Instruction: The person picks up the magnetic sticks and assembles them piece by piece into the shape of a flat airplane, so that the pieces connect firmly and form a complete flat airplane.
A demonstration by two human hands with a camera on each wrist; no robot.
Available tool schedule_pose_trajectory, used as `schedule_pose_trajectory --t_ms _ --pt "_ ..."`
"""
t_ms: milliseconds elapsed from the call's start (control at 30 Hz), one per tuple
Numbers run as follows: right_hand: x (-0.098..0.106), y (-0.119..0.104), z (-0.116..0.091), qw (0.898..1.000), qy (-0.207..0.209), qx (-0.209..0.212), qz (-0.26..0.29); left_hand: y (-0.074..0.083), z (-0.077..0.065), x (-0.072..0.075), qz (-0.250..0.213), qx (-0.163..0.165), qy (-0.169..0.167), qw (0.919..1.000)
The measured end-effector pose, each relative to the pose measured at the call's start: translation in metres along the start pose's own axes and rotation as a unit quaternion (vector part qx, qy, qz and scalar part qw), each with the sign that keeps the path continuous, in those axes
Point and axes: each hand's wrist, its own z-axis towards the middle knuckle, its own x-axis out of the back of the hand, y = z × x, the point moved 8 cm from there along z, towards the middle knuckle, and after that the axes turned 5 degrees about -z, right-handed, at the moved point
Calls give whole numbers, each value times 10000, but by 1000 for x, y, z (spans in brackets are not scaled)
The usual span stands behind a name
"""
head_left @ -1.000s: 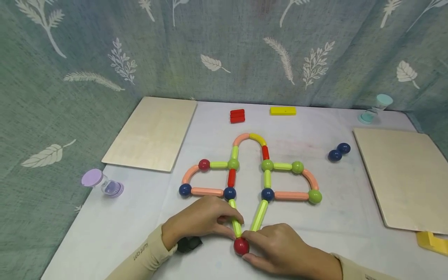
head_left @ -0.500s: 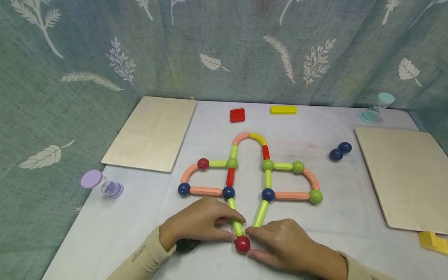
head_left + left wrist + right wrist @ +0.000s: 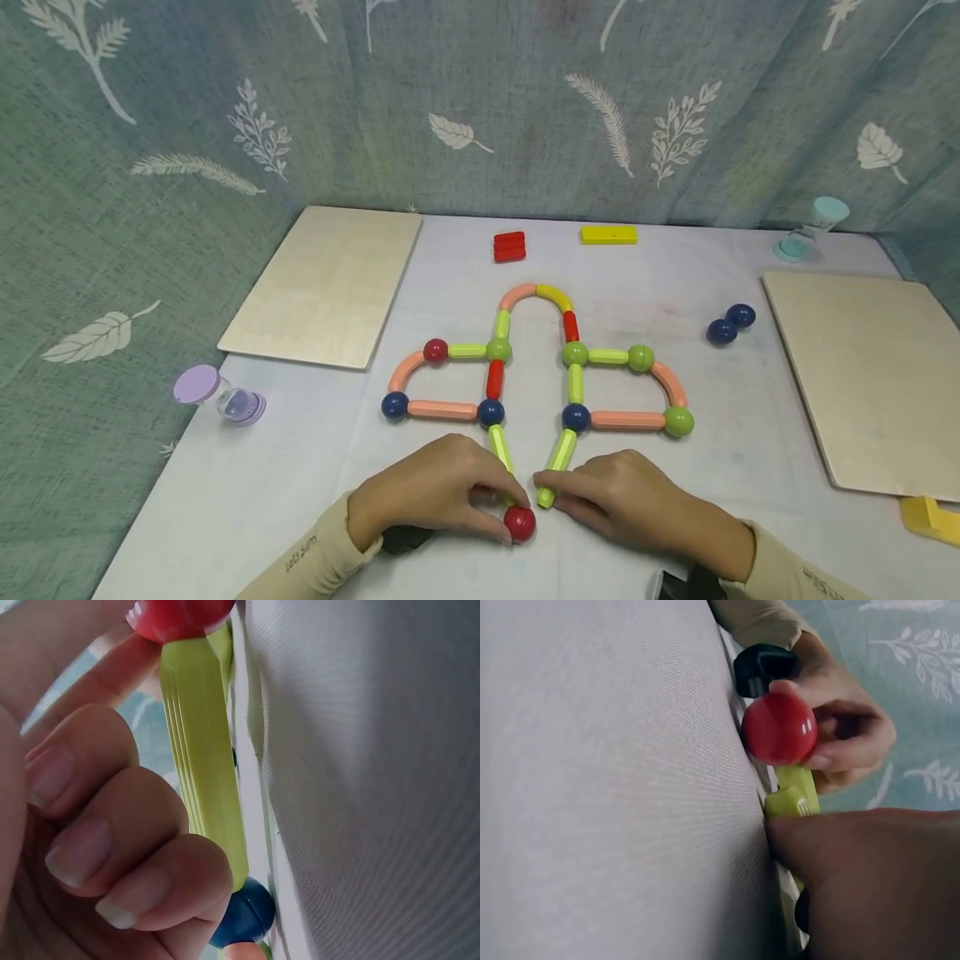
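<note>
My left hand [image 3: 450, 483] pinches a red magnetic ball [image 3: 520, 524] between thumb and index finger. In the left wrist view that ball meets the end of a yellow-green magnetic rod [image 3: 202, 750], whose other end is at a blue ball [image 3: 246, 913]. To the right, my right hand [image 3: 637, 504] pinches the near end of a second yellow-green rod [image 3: 562, 450], which runs up to another blue ball [image 3: 576, 417]. A small gap shows between this rod's tip and the red ball. Both rods belong to a flat outline of rods and balls [image 3: 627, 420] lying on the white cloth.
Two loose blue balls [image 3: 722, 332] lie at the right, near a wooden board [image 3: 862, 383]. Another board [image 3: 322, 287] lies back left. Red rods [image 3: 509, 247] and a yellow block [image 3: 608, 235] sit at the back. Sand timers, one purple [image 3: 225, 396], one teal [image 3: 810, 229], stand on either side.
My right hand has left the red ball's side and moved up and right onto the right-hand rod, uncovering its near end. My left fingers have shifted down from the left rod onto the red ball.
</note>
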Motion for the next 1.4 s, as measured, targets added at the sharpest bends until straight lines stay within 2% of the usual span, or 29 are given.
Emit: schedule_pose_trajectory --t_ms 133,233,367,600,800,933,1233,1400 --pt "-1 -1 1 9974 38 255 -676 -3 -1 0 40 103 29 9999" --pt "-1 -6 2 9892 59 597 -1337 -3 -1 1 117 105 88 9998" --pt "-1 -9 3 9810 -26 863 -1735 -3 0 2 133 110 120 9998" --pt "5 -8 2 9834 40 927 -1556 -7 2 3 125 316 205 9992" --pt "9 4 6 9845 97 840 -1536 -7 7 8 342 191 405 9984" --pt "10 16 9 9859 -31 767 -1486 -8 13 12 512 81 560 9971" --pt "13 33 13 9877 22 613 -1440 -12 21 17 806 175 728 9939" --pt "11 35 12 9886 -33 523 -1413 -11 21 17 777 227 706 9942"
